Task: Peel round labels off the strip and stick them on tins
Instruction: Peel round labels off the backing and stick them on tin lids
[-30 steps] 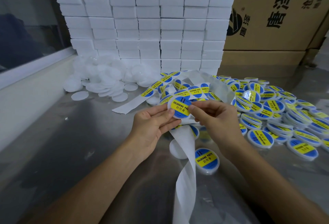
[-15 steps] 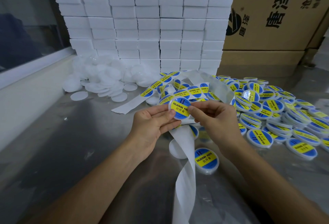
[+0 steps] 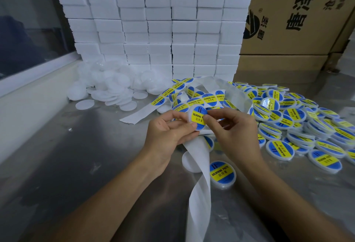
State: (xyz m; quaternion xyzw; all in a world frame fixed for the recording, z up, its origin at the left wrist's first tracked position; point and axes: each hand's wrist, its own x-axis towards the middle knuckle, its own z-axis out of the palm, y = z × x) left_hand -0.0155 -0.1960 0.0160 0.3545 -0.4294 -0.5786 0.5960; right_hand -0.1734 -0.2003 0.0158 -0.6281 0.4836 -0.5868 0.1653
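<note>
Both hands, left hand [image 3: 169, 132] and right hand [image 3: 230, 128], pinch one labelled tin [image 3: 197, 118]; many labelled tins [image 3: 299, 126] lie right of it, bare tins [image 3: 107, 86] remain far left.

Two hands [image 3: 169, 134], two cardboard boxes [image 3: 299, 11], one label strip [image 3: 199, 184], dozens of labelled tins [image 3: 292, 116]

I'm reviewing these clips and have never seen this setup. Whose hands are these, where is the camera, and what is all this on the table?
There is no machine: a person works with bare hands, filmed by a wide-angle camera on their head that looks down at the steel table. The left hand and right hand together hold one small round tin that carries a blue and yellow label. White backing strip trails toward the camera. Labelled tins are heaped on the right, plain white discs on the left, with stacked white boxes and cardboard cartons behind.
</note>
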